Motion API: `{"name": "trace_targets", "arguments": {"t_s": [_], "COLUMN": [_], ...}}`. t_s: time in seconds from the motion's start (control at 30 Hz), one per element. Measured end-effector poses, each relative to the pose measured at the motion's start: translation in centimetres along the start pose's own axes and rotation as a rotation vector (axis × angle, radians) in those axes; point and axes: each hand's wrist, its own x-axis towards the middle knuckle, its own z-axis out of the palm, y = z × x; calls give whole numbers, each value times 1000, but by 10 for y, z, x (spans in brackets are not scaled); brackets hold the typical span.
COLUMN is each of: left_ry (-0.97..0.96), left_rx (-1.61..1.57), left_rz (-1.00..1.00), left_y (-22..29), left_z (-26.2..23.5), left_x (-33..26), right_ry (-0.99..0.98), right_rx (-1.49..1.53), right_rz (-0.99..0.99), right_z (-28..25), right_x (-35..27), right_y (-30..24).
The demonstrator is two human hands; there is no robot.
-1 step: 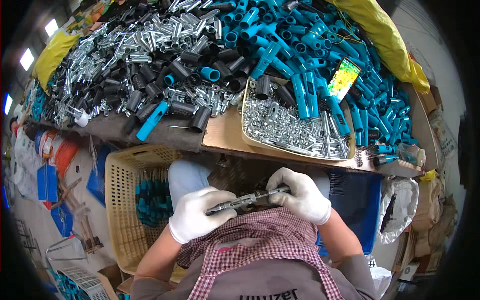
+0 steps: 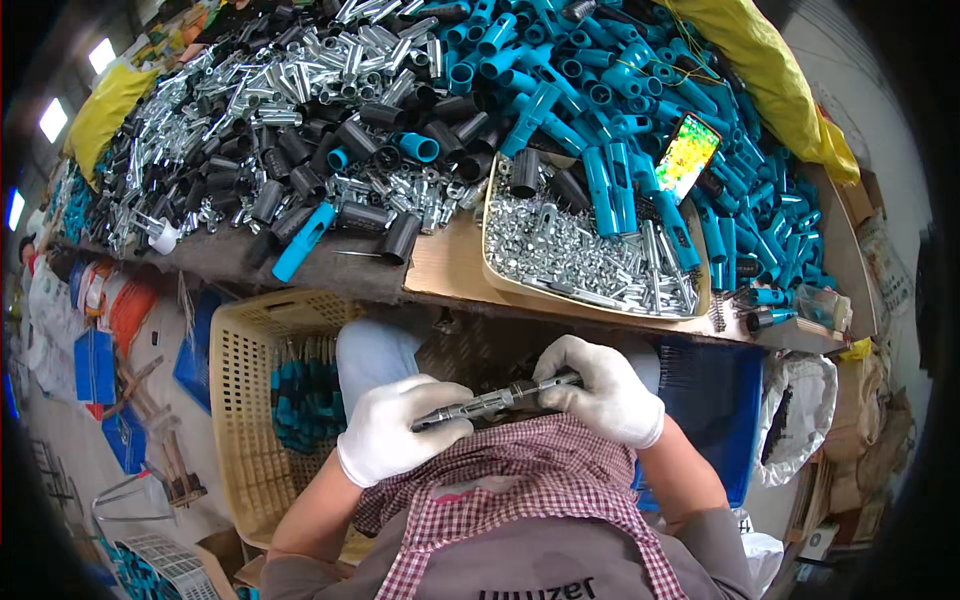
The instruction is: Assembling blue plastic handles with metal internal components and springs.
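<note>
Over my lap, a slim silver metal tube assembly (image 2: pixel 490 403) with a slotted body and a dark collar is held slightly tilted, its right end higher. My left hand (image 2: pixel 403 425), in a white glove, is closed around its left end. The gloved right hand (image 2: pixel 600 392) pinches the thinner right end between thumb and fingers. Both tips are partly hidden by the gloves. Beyond my hands, on the bench edge, lies a cream tray (image 2: pixel 487 250) of small metal parts, with a few teal sleeves (image 2: pixel 623 190) and black tubes on top.
Heaped on the bench are silver tubes (image 2: pixel 300 75), black sleeves (image 2: pixel 360 140) and teal sleeves (image 2: pixel 560 70). A phone (image 2: pixel 688 157) leans on the teal pile. To my left stands a yellow crate (image 2: pixel 240 400) holding teal-handled pieces; to my right, a blue bin (image 2: pixel 710 420) and white sack (image 2: pixel 800 420).
</note>
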Motion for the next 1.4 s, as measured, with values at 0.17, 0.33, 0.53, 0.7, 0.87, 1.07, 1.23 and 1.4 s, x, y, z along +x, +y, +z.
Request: {"name": "trace_targets", "arguments": {"t_s": [0.17,0.33,0.53,0.7,0.87,1.07,1.23,1.4], "left_ry": [8,11,-14,-34,-20,6,-13,-40], "left_rx": [4,9,15,9,-91,-64,-56,-45], "left_rz": [18,28,24,17,-8,-18,0,-69], "left_y": [1,1,-1,1,2,1,8,14], "left_z": [0,3,4,7,15,15,17,23], "left_x": [4,4,2,3,7,6,11,15], "right_ry": [7,14,10,0,12,37,3,-32], "right_rx": [-8,15,37,74,42,440,642,562], "right_rz": [49,74,34,-1,-19,71,55,23], "right_z": [-3,-4,-2,4,18,11,21,37], "right_x": [0,-3,-3,-3,0,-6,-17,-15], "right_y": [1,5,7,13,13,29,45,41]}}
